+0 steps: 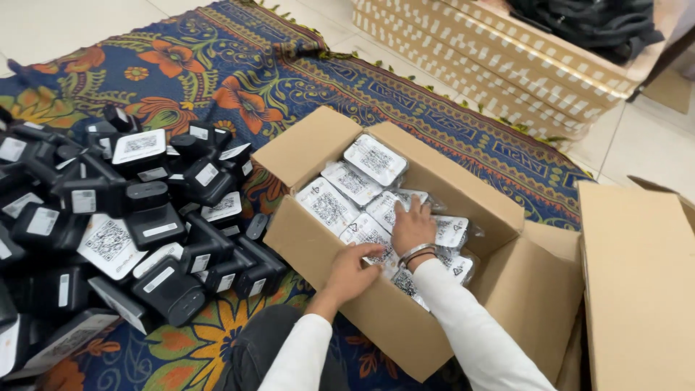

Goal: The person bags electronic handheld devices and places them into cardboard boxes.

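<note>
An open cardboard box point(311, 145) sits on a patterned rug and holds several clear bagged packets point(374, 159) with white labels, laid flat in rows. My right hand point(411, 226), with a metal bracelet at the wrist, presses flat on the packets in the middle of the box. My left hand point(352, 269) rests at the near wall of the box, its fingers curled over the edge and touching a packet point(368, 233) there. Both arms wear white sleeves.
A big heap of black devices with white labels point(137, 217) lies on the rug point(239, 80) to the left. A second cardboard box point(637, 282) stands at the right. Patterned white-and-tan boxes point(499, 58) with a dark bag on top are at the back.
</note>
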